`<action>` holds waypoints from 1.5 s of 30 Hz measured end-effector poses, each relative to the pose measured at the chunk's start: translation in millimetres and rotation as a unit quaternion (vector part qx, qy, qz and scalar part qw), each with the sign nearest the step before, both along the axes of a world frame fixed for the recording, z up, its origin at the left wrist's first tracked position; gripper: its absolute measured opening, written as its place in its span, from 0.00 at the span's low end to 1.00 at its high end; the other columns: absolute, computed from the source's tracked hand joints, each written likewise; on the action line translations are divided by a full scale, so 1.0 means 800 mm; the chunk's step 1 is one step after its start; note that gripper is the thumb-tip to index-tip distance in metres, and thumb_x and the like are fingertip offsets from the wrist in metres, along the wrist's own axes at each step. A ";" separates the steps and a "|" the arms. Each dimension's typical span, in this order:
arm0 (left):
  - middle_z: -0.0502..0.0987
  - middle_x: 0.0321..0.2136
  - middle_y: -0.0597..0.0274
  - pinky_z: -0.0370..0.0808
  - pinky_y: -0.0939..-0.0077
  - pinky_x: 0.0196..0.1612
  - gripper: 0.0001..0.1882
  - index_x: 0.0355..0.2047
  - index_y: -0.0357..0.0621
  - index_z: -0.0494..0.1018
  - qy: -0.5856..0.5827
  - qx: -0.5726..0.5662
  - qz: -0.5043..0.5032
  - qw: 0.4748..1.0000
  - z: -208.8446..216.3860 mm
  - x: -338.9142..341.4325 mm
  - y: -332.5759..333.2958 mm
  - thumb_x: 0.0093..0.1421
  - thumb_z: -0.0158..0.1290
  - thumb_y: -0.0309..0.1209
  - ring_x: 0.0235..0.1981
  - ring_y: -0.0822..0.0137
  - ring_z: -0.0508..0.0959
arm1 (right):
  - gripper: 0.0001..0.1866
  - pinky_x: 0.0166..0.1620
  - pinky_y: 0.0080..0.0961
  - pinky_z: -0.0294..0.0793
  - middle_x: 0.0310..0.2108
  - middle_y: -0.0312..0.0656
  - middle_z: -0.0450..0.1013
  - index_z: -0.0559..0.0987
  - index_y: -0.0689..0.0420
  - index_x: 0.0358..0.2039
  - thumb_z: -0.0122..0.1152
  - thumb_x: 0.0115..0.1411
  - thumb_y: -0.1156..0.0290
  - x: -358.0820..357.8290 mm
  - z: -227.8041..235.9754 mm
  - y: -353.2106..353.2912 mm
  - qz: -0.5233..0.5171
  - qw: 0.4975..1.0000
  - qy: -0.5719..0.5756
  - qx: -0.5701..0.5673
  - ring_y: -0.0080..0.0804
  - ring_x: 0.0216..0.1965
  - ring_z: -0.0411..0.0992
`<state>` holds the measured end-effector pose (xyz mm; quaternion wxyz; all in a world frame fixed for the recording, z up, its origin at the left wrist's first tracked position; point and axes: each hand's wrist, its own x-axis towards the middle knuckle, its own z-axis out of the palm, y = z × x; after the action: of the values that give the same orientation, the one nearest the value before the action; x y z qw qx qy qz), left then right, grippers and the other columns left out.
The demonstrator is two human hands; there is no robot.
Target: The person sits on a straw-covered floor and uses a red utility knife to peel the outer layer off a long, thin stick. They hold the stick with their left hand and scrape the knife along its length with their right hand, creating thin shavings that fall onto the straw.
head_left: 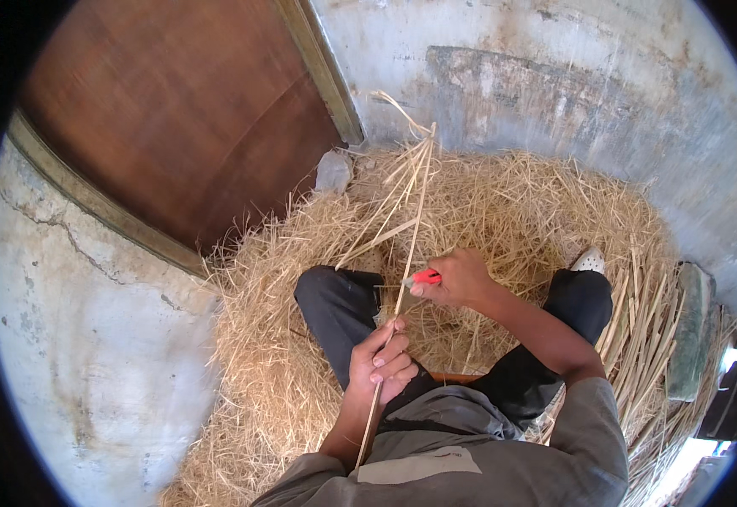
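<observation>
My left hand (383, 363) is closed around a long, thin dry stalk (370, 424). The stalk runs from near my chest up past my knees, with pale dry leaf strips (402, 182) hanging off its far part. In my closed right hand (460, 279) is a red utility knife (426, 277), its tip at the stalk just beyond my left hand. Whether the blade cuts into the stalk or only rests against it, I cannot tell.
Loose dry straw (504, 198) is heaped around my bent legs. More long stalks (639, 329) lie at my right, beside a greenish stone block (691, 334). A brown door (191, 110) stands at the far left, and a worn wall (546, 76) rises ahead.
</observation>
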<state>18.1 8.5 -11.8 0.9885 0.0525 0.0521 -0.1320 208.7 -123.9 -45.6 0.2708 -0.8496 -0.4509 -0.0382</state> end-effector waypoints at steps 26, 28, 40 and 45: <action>0.58 0.12 0.76 0.58 0.83 0.20 0.09 0.41 0.45 0.62 0.059 0.144 -0.023 0.988 0.027 -0.004 -0.020 0.72 0.31 0.33 0.07 0.82 0.56 | 0.36 0.22 0.39 0.71 0.11 0.40 0.69 0.84 0.50 0.23 0.47 0.55 0.29 0.112 0.012 -0.019 -0.239 0.955 0.163 0.058 0.38 0.15 0.71; 0.57 0.11 0.76 0.58 0.83 0.20 0.09 0.41 0.46 0.62 0.069 0.158 -0.028 0.985 0.029 -0.012 -0.022 0.72 0.32 0.33 0.07 0.82 0.56 | 0.36 0.28 0.40 0.73 0.15 0.45 0.73 0.84 0.51 0.28 0.44 0.56 0.29 0.111 0.013 -0.023 -0.203 0.971 0.114 -0.047 0.44 0.21 0.74; 0.56 0.12 0.78 0.57 0.84 0.20 0.09 0.39 0.47 0.62 0.093 0.198 -0.076 0.973 0.038 -0.020 -0.035 0.72 0.35 0.36 0.07 0.82 0.54 | 0.42 0.30 0.47 0.71 0.17 0.52 0.71 0.79 0.60 0.21 0.36 0.60 0.30 0.196 -0.016 -0.056 -0.294 0.956 0.021 0.004 0.52 0.24 0.73; 0.56 0.12 0.76 0.57 0.84 0.21 0.09 0.38 0.47 0.62 0.092 0.217 -0.085 0.968 0.041 -0.017 -0.036 0.72 0.36 0.36 0.08 0.80 0.54 | 0.47 0.31 0.49 0.70 0.14 0.53 0.68 0.76 0.64 0.17 0.36 0.57 0.26 0.244 -0.026 -0.073 -0.335 0.942 -0.003 0.021 0.53 0.24 0.72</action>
<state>4.5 -20.5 21.1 0.9294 0.2581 0.1654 -0.2054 404.0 -182.6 -66.6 0.2587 -0.9458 -0.1395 -0.1383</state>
